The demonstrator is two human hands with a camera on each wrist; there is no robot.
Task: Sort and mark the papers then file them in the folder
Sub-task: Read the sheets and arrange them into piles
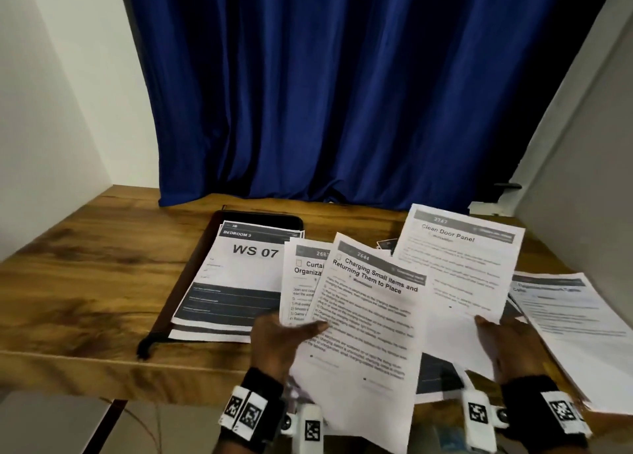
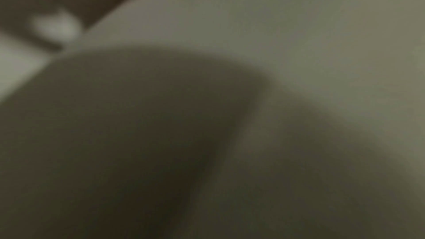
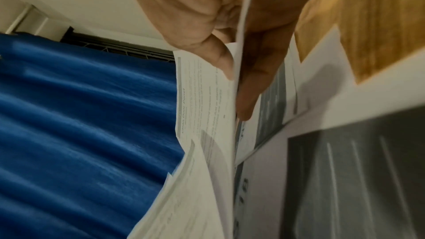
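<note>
My left hand (image 1: 287, 333) pinches a fan of printed sheets above the table's front edge; the top one reads "Charging Small Items and Returning Them to Place" (image 1: 370, 320), with a "Curtain" sheet (image 1: 301, 275) behind it. My right hand (image 1: 507, 344) pinches the lower corner of the "Clean Door Panel" sheet (image 1: 459, 268), thumb on top and fingers (image 3: 253, 79) beneath it (image 3: 207, 90). An open dark folder (image 1: 191, 275) lies at the left with "WS 07" sheets (image 1: 239, 275) on it. The left wrist view is blurred, filled by paper (image 2: 299, 43).
The wooden table (image 1: 85, 265) has bare room at the left. A pile of papers (image 1: 575, 327) lies at the right edge, and dark-printed sheets (image 1: 435, 378) lie under my hands. A blue curtain (image 1: 325, 94) hangs behind; white walls close both sides.
</note>
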